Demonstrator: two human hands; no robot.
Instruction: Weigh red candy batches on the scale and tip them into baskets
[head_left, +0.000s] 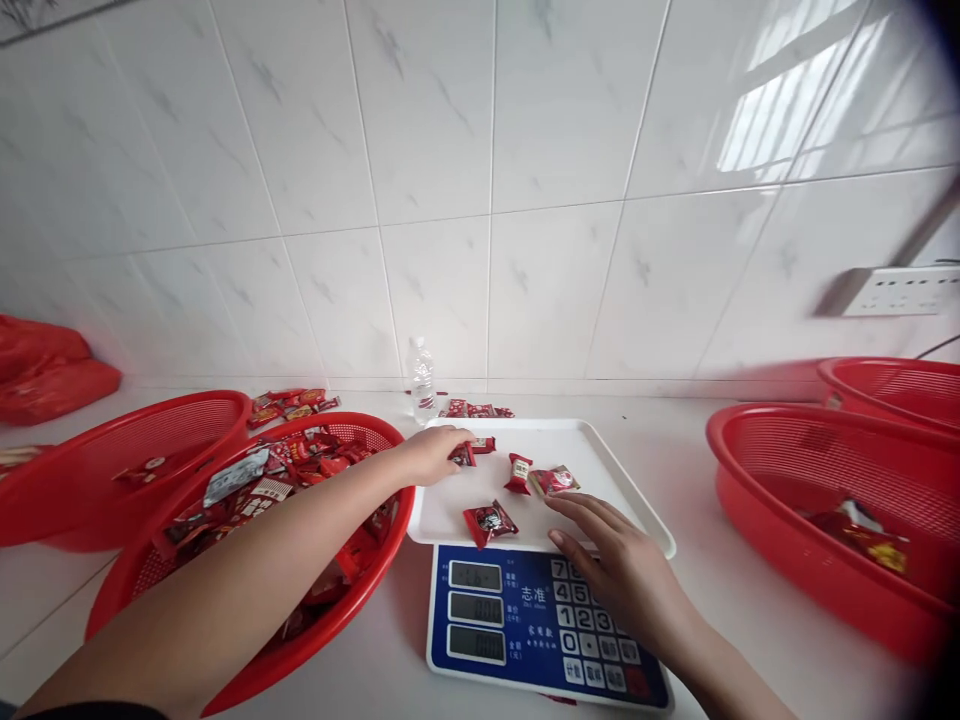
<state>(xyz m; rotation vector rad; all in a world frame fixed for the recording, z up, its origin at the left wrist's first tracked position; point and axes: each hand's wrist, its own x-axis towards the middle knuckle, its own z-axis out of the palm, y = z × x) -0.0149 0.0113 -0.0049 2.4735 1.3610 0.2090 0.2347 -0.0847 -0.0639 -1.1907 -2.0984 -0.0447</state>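
My left hand (435,455) reaches over the near basket to the left side of the white scale tray (615,490). Its fingers are closed on a small dark-red wrapped snack (463,456). Above the tray's right part, my right hand (615,560) is open, fingers stretched forward. Its fingertips lie close to a red-and-gold snack packet (556,480); I cannot tell whether they touch. Two other red packets lie on the tray: one upright in the middle (518,473) and one near the front edge (491,522). Another small red packet (484,445) is beside my left fingers.
Below the tray is the scale's blue keypad panel (536,620), partly behind my right hand. A red basket (375,570) full of packets stands left, another red basket (225,405) behind it. Red baskets (731,440) stand right. A clear bottle (422,380) is by the wall.
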